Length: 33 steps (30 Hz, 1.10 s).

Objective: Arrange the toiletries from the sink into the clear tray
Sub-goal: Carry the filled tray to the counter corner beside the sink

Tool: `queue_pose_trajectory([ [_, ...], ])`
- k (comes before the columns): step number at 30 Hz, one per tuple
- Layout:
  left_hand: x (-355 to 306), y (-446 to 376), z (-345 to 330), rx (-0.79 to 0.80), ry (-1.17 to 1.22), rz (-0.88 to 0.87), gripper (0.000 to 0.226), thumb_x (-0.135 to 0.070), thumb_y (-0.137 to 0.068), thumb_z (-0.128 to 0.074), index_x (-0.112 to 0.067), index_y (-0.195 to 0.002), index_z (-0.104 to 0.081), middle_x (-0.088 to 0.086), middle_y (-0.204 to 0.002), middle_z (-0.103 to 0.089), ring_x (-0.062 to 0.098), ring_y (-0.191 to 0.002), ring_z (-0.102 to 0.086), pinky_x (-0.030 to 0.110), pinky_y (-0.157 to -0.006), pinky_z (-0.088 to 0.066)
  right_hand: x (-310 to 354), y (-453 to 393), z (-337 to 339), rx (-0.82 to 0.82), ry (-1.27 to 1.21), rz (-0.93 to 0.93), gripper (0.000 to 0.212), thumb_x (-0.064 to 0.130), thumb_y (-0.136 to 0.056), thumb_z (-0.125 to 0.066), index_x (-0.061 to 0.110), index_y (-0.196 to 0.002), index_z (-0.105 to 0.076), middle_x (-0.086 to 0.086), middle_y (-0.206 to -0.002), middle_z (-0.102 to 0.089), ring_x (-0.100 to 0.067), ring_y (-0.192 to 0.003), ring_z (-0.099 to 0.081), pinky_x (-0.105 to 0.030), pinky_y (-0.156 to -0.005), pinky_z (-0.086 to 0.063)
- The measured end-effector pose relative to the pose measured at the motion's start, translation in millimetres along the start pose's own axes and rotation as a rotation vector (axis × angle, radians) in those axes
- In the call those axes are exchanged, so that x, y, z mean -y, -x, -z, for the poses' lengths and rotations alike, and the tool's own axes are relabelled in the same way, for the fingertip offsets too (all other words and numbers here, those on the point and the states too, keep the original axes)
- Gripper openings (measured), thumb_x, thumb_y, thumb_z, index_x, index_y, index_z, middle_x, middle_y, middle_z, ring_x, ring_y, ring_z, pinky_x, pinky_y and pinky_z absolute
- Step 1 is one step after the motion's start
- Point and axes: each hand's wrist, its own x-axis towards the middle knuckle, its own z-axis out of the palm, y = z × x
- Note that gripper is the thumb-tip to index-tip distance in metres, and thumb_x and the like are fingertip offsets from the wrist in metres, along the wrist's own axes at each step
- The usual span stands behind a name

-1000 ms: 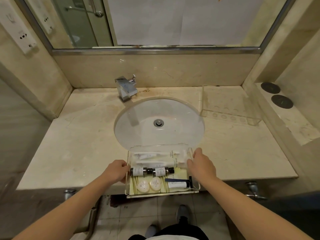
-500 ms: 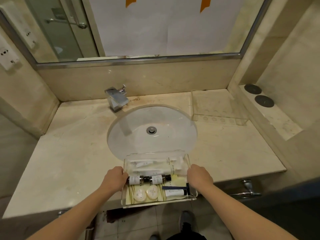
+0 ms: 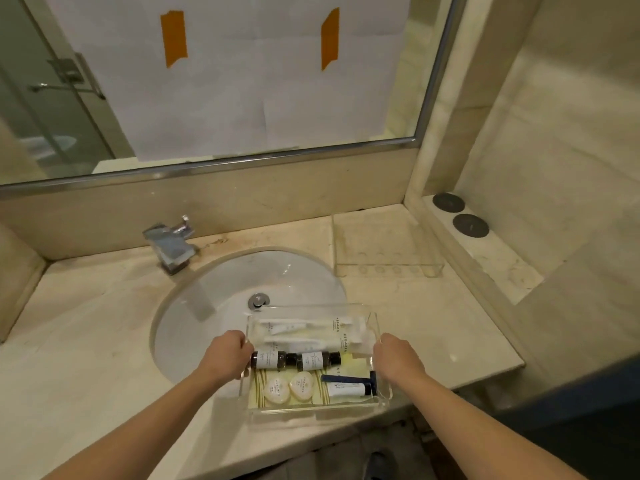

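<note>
A clear tray (image 3: pixel 313 411) sits at the counter's front edge, partly over the white sink (image 3: pixel 221 306). Inside lie white packets (image 3: pixel 311 332) at the back, two dark bottles (image 3: pixel 294 360) in the middle, two heart-shaped soaps (image 3: pixel 289 388) and a blue razor with a small tube (image 3: pixel 348 386) at the front. My left hand (image 3: pixel 227 356) grips the tray's left wall. My right hand (image 3: pixel 398 362) grips its right wall.
A chrome faucet (image 3: pixel 171 245) stands behind the sink at the left. A second clear tray (image 3: pixel 384 270) rests on the marble counter (image 3: pixel 79 341) at the back right. Two dark round discs (image 3: pixel 460 216) lie on a raised ledge at the right. A mirror covers the wall.
Both hands keep hold of the tray's sides. The tray now sits slightly further right along the front edge, and the view has tilted up and shifted.
</note>
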Motion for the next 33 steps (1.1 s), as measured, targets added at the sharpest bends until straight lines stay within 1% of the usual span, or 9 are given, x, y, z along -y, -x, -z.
queue_pose_trajectory([
  [3, -36, -17, -11, 0.018, 0.007, -0.031, 0.025, -0.010, -0.092, -0.043, -0.006, -0.071, -0.054, 0.017, -0.075, -0.073, 0.029, -0.067, -0.073, 0.040, -0.068, -0.060, -21, -23, 25, 0.002, 0.003, -0.028, 0.018, 0.016, -0.095, -0.030, 0.015, -0.092, -0.048, -0.004, -0.093, -0.054, -0.025, -0.086, -0.058, -0.031, -0.066, -0.043],
  [7, -78, -40, -30, 0.044, 0.010, -0.048, 0.023, -0.011, -0.092, -0.044, -0.006, -0.072, -0.055, 0.018, -0.076, -0.073, 0.031, -0.069, -0.073, 0.044, -0.072, -0.061, -46, -53, 57, -0.009, 0.014, -0.056, 0.021, 0.016, -0.094, -0.031, 0.013, -0.096, -0.052, -0.004, -0.091, -0.053, -0.025, -0.083, -0.055, -0.030, -0.063, -0.041],
  [13, -131, -76, -60, 0.087, 0.030, -0.059, 0.022, -0.007, -0.089, -0.044, -0.004, -0.070, -0.054, 0.022, -0.069, -0.072, 0.034, -0.061, -0.072, 0.040, -0.062, -0.059, -87, -90, 88, -0.009, -0.024, -0.055, 0.017, 0.016, -0.094, -0.030, 0.015, -0.087, -0.045, 0.002, -0.076, -0.046, -0.023, -0.081, -0.054, -0.028, -0.057, -0.037],
  [16, -153, -88, -74, 0.095, 0.017, -0.056, 0.024, -0.006, -0.088, -0.043, -0.005, -0.067, -0.053, 0.019, -0.065, -0.071, 0.027, -0.052, -0.068, 0.034, -0.058, -0.058, -104, -103, 97, -0.007, -0.047, -0.077, 0.020, 0.017, -0.095, -0.029, 0.016, -0.083, -0.045, 0.002, -0.078, -0.047, -0.022, -0.081, -0.054, -0.029, -0.059, -0.039],
  [18, -166, -93, -81, 0.101, 0.003, -0.059, 0.025, -0.006, -0.088, -0.044, -0.007, -0.065, -0.053, 0.015, -0.060, -0.069, 0.022, -0.047, -0.063, 0.030, -0.055, -0.055, -113, -110, 101, -0.007, -0.066, -0.081, 0.026, 0.019, -0.096, -0.028, 0.019, -0.073, -0.040, 0.002, -0.077, -0.047, -0.021, -0.079, -0.053, -0.029, -0.057, -0.037],
  [20, -174, -99, -86, 0.109, -0.023, -0.055, 0.025, -0.007, -0.089, -0.045, -0.007, -0.065, -0.054, 0.016, -0.062, -0.071, 0.021, -0.047, -0.062, 0.030, -0.057, -0.055, -120, -117, 104, -0.018, -0.089, -0.083, 0.030, 0.021, -0.097, -0.027, 0.023, -0.068, -0.034, 0.003, -0.075, -0.045, -0.021, -0.076, -0.051, -0.028, -0.053, -0.034],
  [23, -178, -107, -92, 0.110, -0.039, -0.035, 0.025, -0.008, -0.089, -0.046, -0.006, -0.066, -0.055, 0.019, -0.068, -0.074, 0.022, -0.049, -0.064, 0.034, -0.063, -0.058, -124, -124, 106, -0.026, -0.110, -0.079, 0.032, 0.024, -0.098, -0.026, 0.024, -0.067, -0.033, 0.003, -0.074, -0.045, -0.018, -0.071, -0.048, -0.027, -0.052, -0.031],
  [29, -181, -120, -93, 0.083, -0.024, -0.002, 0.025, -0.012, -0.090, -0.048, -0.007, -0.068, -0.058, 0.015, -0.065, -0.072, 0.019, -0.045, -0.062, 0.029, -0.057, -0.054, -118, -136, 109, -0.059, -0.128, -0.062, 0.034, 0.027, -0.099, -0.027, 0.024, -0.066, -0.033, 0.001, -0.077, -0.048, -0.020, -0.072, -0.049, -0.027, -0.052, -0.030],
  [33, -179, -126, -89, 0.048, -0.005, 0.022, 0.024, -0.013, -0.090, -0.050, -0.005, -0.071, -0.060, 0.012, -0.062, -0.070, 0.022, -0.050, -0.065, 0.034, -0.063, -0.058, -109, -144, 110, -0.062, -0.142, -0.052, 0.033, 0.025, -0.099, -0.028, 0.022, -0.066, -0.035, 0.000, -0.076, -0.049, -0.019, -0.070, -0.047, -0.028, -0.052, -0.029],
])
